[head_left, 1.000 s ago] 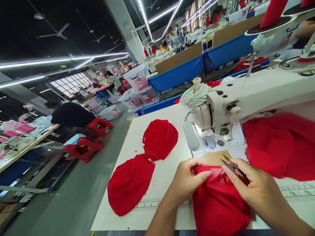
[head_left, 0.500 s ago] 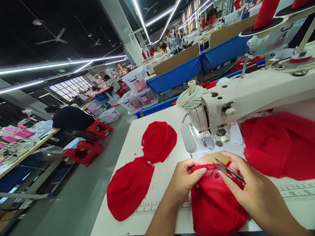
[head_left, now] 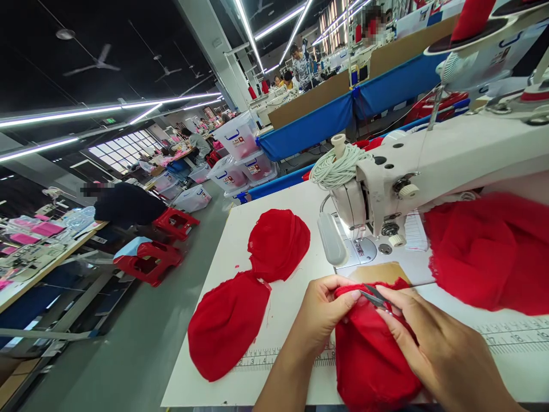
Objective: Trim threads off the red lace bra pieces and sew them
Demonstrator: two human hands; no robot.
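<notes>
My left hand (head_left: 321, 312) pinches the top edge of a red fabric piece (head_left: 369, 360) that lies on the white sewing table (head_left: 283, 309) in front of me. My right hand (head_left: 433, 343) grips small thread snips (head_left: 374, 296), whose blades point left and touch the fabric edge next to my left thumb. Just behind my hands stands the white sewing machine (head_left: 429, 166), with its needle area (head_left: 358, 249) lit.
Two stacks of round red fabric pieces (head_left: 278, 243) (head_left: 227, 323) lie on the table's left part. A large red fabric heap (head_left: 493, 252) sits at the right under the machine arm. Other people work at benches beyond the aisle, by red stools (head_left: 148, 260) and clear bins (head_left: 238, 137).
My right hand has slid the snips leftward along the fabric's top edge, closer to my left thumb. My left hand has kept its pinch on the fabric.
</notes>
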